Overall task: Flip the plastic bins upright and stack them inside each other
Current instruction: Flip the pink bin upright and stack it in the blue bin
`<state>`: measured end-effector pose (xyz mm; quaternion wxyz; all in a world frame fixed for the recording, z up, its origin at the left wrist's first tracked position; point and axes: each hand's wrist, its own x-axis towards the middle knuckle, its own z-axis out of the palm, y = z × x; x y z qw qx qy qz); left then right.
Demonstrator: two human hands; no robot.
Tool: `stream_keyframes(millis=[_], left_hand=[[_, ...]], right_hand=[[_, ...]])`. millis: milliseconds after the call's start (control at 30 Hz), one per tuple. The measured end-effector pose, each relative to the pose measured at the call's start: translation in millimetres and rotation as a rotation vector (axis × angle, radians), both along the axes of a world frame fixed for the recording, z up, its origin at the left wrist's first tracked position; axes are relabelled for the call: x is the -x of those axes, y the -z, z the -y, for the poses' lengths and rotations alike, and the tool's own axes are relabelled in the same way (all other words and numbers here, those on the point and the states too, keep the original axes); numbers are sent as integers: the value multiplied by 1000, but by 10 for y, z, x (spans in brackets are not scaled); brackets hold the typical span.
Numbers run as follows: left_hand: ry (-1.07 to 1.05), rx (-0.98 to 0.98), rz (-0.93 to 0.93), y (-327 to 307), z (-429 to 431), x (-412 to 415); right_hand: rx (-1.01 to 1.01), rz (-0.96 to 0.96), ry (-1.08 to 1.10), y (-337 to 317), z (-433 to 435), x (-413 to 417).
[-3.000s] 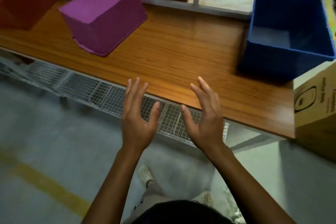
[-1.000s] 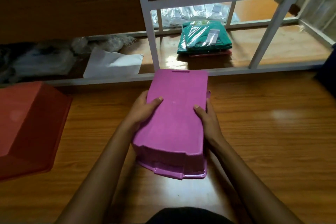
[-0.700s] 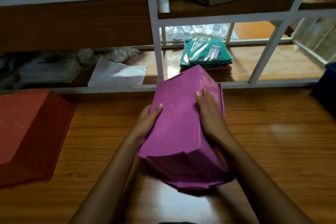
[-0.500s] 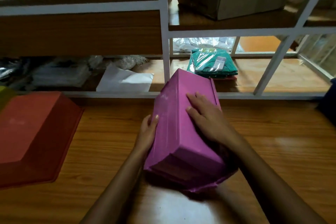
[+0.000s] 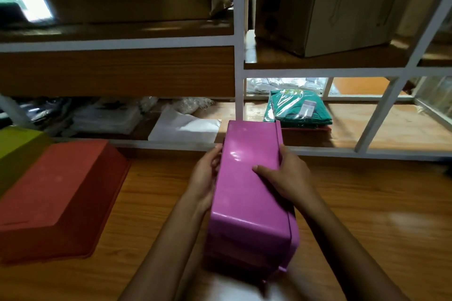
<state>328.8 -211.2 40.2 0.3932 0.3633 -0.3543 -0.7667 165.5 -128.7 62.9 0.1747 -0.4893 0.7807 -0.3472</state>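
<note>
A: Where is the purple bin now, and why does it stand like that?

B: It is on its side above the middle of the desk, between both hands. Its rim points to the right and its bottom to the left, so I judge it is halfway through the flip to upright.

A: How do the hands hold it?

B: The left hand presses flat on the bottom face. The right hand is at the rim side, its thumb lying over the top wall; its other fingers are hidden behind the rim. Both are closed on the bin, one on each side, so it can turn between them.

A: And the other bins?

B: The red bin lies upside down near the left edge of the desk, and the green bin just behind it, at the far left corner. Both wait for their flip.
</note>
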Motion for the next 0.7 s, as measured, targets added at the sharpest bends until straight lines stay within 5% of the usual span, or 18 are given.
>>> stream_keyframes(millis=[333,500,600,700], left_hand=[[-15,187,189,297,-112,-87],[-159,741,654,210,-13,-196],[-75,666,503,70,56,-370],[-45,535,417,18,145,-592]], right_hand=[[63,54,5,46,85,-201],[115,322,-79,-6,152,-342],[99,551,-242,-3,187,-514],[-30,233,-289,142,204,-516]])
